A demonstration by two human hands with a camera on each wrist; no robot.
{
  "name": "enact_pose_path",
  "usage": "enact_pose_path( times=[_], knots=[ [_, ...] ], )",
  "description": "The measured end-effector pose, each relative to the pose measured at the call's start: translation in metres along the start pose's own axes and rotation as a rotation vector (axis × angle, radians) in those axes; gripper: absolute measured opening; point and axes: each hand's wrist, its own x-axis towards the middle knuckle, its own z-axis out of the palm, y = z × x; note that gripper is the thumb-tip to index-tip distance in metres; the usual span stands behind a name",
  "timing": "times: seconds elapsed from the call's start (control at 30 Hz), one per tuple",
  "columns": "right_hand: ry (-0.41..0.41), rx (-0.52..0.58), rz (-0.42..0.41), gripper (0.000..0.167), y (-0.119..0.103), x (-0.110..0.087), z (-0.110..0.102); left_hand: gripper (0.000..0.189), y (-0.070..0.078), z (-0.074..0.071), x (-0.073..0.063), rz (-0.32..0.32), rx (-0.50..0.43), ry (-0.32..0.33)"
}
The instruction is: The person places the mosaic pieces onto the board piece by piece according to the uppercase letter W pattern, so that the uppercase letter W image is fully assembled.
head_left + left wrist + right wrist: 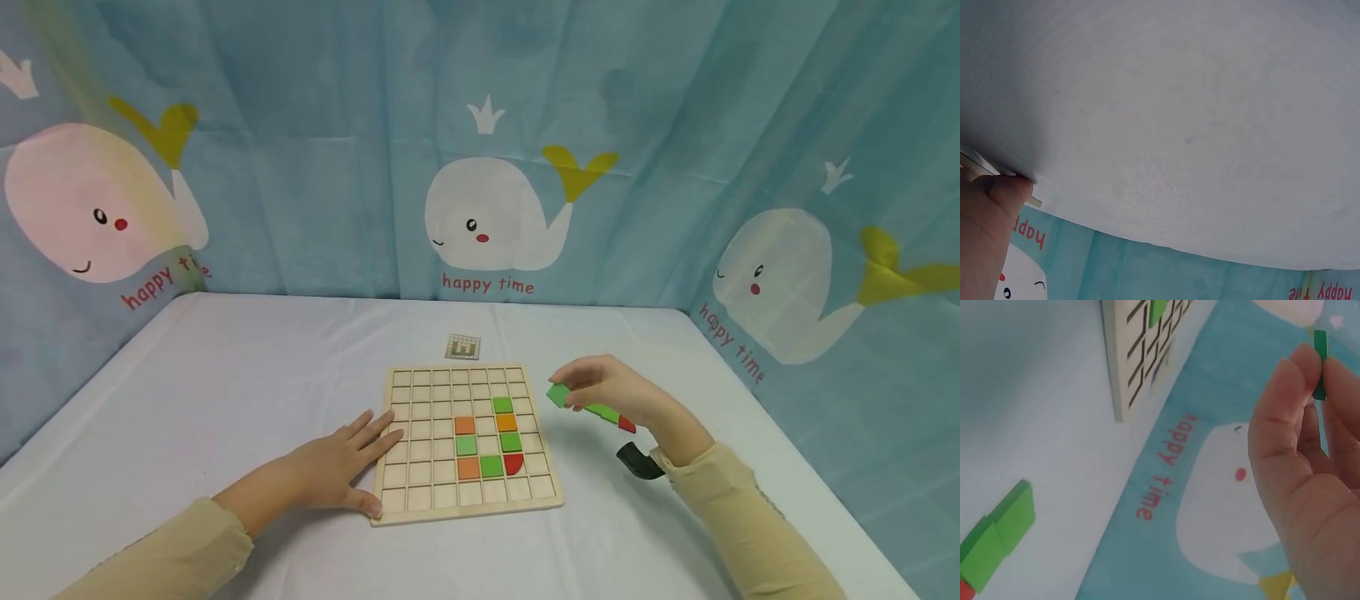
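Observation:
A wooden grid board [420, 475] lies on the white table, with orange, green and red tiles set in several of its squares. My left hand [333, 467] rests along the board's left edge, fingers spread over the rim and thumb near the front corner. To the right of the board, my right hand [611, 390] pinches a green square tile [558, 394] between thumb and fingertips, raised off the table. In the right wrist view that tile [1320, 365] shows edge-on. Below the hand lie loose green tiles [1013, 519] and a red tile [627, 425].
A small pattern card [462, 347] lies behind the board. A black curved object [640, 461] sits by the right sleeve. Blue curtains [322, 167] with printed whales stand round the back and sides of the table [247, 358].

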Motion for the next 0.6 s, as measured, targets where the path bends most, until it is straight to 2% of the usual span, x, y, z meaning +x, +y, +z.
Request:
enact_pose_path(
  times=[0.3, 0.6],
  knots=[
    [-0.07, 0.031, -0.054, 0.034, -0.01, 0.004, 0.016, 0.106, 0.002, -0.002, 0.0, -0.004, 0.007, 0.0],
    [-0.078, 0.048, -0.064, 0.033, -0.018, 0.01, 0.034, 0.107, 0.0, -0.001, 0.001, -0.023, 0.001, -0.01]
  ],
)
